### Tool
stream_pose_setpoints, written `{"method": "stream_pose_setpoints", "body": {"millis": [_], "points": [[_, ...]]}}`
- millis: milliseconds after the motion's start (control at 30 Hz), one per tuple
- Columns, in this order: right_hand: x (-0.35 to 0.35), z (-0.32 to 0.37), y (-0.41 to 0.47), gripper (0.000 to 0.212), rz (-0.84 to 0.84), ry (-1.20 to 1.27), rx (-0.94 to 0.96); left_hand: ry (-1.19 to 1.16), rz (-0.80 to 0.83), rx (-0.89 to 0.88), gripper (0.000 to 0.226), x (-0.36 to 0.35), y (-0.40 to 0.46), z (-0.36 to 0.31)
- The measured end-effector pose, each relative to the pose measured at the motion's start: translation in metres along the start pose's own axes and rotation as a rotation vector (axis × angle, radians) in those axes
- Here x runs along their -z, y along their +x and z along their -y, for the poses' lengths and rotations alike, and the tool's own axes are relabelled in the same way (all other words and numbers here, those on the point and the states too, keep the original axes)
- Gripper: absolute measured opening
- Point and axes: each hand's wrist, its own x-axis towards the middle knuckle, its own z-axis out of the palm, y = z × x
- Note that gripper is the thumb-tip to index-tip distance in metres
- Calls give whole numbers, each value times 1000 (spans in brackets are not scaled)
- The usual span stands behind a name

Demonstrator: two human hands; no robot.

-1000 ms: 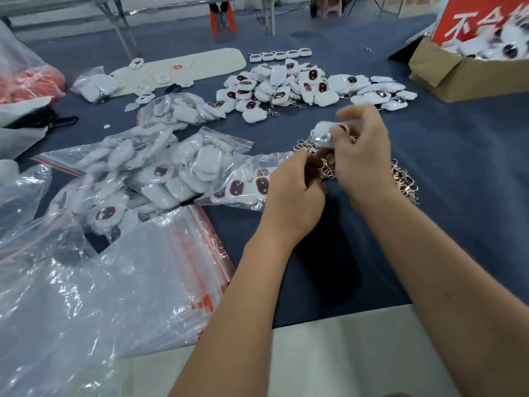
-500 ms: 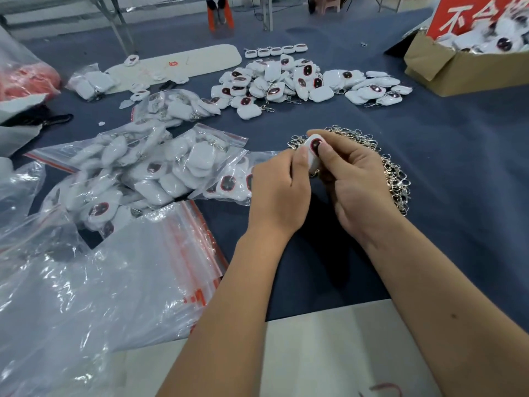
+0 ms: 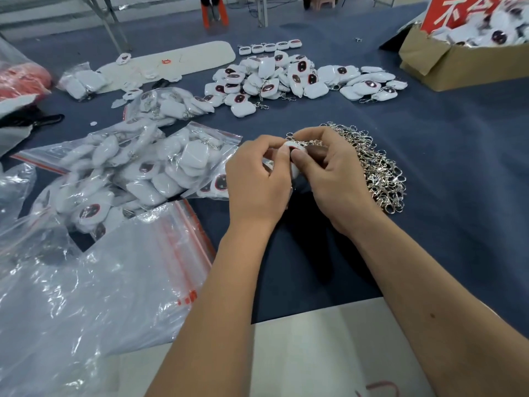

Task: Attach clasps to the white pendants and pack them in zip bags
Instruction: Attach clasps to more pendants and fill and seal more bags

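Note:
Both hands meet over the dark blue cloth in the head view. My left hand (image 3: 257, 179) and my right hand (image 3: 335, 173) pinch one white pendant (image 3: 292, 147) between their fingertips; most of it is hidden by fingers. A thin metal clasp chain (image 3: 307, 143) shows just above my right thumb. Right of my hands lies a heap of silver clasps (image 3: 378, 164). A pile of loose white pendants (image 3: 289, 78) with dark red ovals lies farther back. Filled zip bags (image 3: 128, 170) sit to the left.
A stack of unfilled zip bags (image 3: 94, 285) with red strips covers the near left. A cardboard box (image 3: 458, 64) of pendants stands at the back right. A white board (image 3: 177, 60) lies at the back. A pale table edge (image 3: 315, 348) runs nearest me.
My right hand brought the pendant down from above the clasp heap to my left hand. Both hands now pinch it close together, slightly nearer to me.

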Motion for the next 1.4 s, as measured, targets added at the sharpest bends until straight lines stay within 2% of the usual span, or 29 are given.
{"method": "stream_pose_setpoints", "body": {"millis": [200,333,500,600,733,867,967,1133,1233,1400], "points": [[2,-1,1,34,3,86,-56,1,-7,75,12,0,1,1],[3,-2,1,25,-7,111,-67,-104,0,149,8,-1,0,-2],[2,1,-1,5,85,136,-19,-238,-60,183,7,3,3,-3],[2,1,-1,8,105,173,-13,-278,-70,189,5,2,2,-4],[1,2,-1,8,48,213,-44,-201,-66,81,5,0,0,-6],[4,0,3,4,-91,229,-94,-66,-140,20,12,0,0,-3],[5,1,4,3,-159,349,-106,77,-77,-6,13,0,0,2],[10,2,7,9,-249,487,-147,191,16,-39,23,-1,-4,0],[13,2,9,5,-260,514,-167,267,64,-36,29,-2,-3,3],[10,1,7,8,-199,535,-115,306,42,7,12,-3,-2,5]]}}
